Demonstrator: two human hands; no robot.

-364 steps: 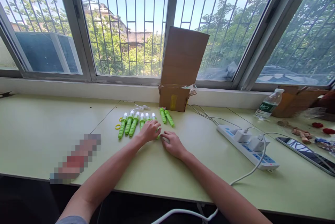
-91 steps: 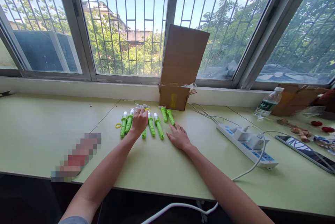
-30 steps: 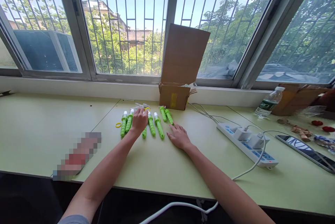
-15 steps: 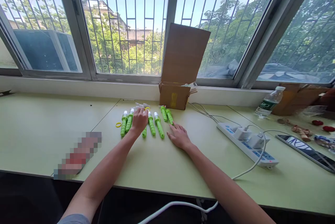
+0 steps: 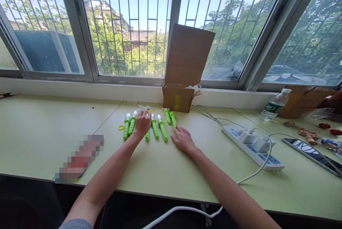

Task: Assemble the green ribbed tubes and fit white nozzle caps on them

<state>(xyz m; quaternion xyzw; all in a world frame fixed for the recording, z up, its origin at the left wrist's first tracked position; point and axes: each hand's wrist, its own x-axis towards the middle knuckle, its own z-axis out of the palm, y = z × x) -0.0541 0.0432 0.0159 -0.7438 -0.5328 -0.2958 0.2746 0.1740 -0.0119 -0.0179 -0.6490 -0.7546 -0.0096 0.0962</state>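
Observation:
Several green ribbed tubes with white ends (image 5: 154, 129) lie side by side on the table. My left hand (image 5: 143, 123) is over the middle of this row, its fingers curled down around the upper part of one green tube (image 5: 147, 135). Only that tube's lower end shows; the hand covers the rest. By the fingertips is a yellow ring (image 5: 150, 111), and another yellow ring (image 5: 121, 127) lies left of the row. My right hand (image 5: 183, 140) rests on the table with fingers apart, its fingertips at the lower end of a green tube (image 5: 173, 119) in a separate pair.
A cardboard box (image 5: 176, 97) with its flap up stands against the sill behind the tubes. To the right are a power strip (image 5: 252, 148) with plugs and cables, a water bottle (image 5: 275, 104) and a phone (image 5: 311, 154). A blurred-out object (image 5: 80, 159) lies at left.

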